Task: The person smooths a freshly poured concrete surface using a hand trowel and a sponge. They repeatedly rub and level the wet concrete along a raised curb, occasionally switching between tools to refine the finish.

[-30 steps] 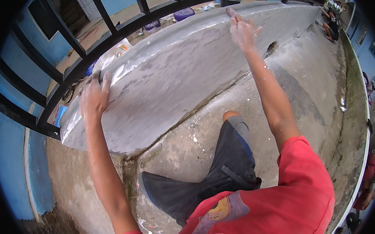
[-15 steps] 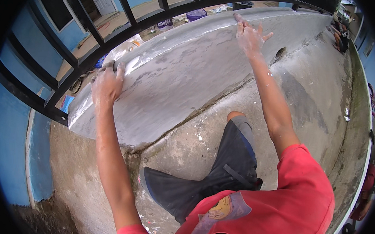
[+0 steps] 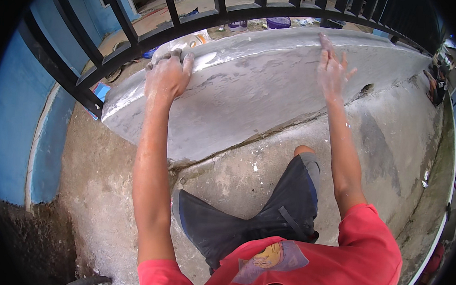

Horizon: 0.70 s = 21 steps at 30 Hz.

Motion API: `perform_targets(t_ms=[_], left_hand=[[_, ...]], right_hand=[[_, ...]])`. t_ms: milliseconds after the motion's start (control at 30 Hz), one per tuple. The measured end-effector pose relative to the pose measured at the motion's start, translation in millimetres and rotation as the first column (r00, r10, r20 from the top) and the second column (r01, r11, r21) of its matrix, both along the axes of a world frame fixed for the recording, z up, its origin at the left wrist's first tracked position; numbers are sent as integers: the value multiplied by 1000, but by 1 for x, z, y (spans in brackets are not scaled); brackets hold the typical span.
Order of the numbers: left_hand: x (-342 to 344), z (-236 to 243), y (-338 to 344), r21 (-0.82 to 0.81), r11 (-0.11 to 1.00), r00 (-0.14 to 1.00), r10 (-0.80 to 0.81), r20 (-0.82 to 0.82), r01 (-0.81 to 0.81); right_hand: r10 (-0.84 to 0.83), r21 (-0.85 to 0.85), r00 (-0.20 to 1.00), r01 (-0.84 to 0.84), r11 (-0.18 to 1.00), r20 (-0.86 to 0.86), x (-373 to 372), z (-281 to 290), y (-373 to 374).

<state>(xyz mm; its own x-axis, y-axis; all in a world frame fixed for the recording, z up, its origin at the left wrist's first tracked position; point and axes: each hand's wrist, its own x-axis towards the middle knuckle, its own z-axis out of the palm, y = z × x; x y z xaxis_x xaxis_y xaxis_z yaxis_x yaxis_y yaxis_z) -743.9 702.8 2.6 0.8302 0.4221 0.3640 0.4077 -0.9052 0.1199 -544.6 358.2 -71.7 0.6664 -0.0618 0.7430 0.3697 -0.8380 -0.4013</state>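
My left hand (image 3: 165,77), dusted with grey and white, is at the top edge of a low grey plastered wall (image 3: 235,104). Its fingers curl over the edge with the thumb a little apart; whatever they may hold is hidden. Farther right, my right hand (image 3: 333,76) touches the same wall near its upper edge. The right index finger stretches forward onto the ledge and the other fingers are spread, with nothing in them. A white powdery streak (image 3: 230,56) runs along the wall's edge between both hands.
A black metal railing (image 3: 193,20) arches just beyond the wall. Behind it stand purple buckets (image 3: 278,23) and a white bag (image 3: 184,42). Below the wall lies a stained concrete floor (image 3: 236,187) with a crack along its base. A blue wall (image 3: 12,131) rises at left.
My view has tilted, so the wall, the railing and both arms sit farther right in the picture. Both hands stay at about the same spots on the wall.
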Motion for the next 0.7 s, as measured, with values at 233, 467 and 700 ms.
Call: perform_targets(t_ms=[233,467,700], left_hand=[[2,-3,4,64,998,999,-7,46,4],[16,-6,0,92,995,998,-30,59,24],[7,5,-2,49,998,997,-37,69,33]], right_hand=[[497,227,846,-454,862,-194,-111,-144,12],[579,342,388,-528,777,-717,-215,-282,65],[610,379,232,-604,701,-758,-224,-346,93]])
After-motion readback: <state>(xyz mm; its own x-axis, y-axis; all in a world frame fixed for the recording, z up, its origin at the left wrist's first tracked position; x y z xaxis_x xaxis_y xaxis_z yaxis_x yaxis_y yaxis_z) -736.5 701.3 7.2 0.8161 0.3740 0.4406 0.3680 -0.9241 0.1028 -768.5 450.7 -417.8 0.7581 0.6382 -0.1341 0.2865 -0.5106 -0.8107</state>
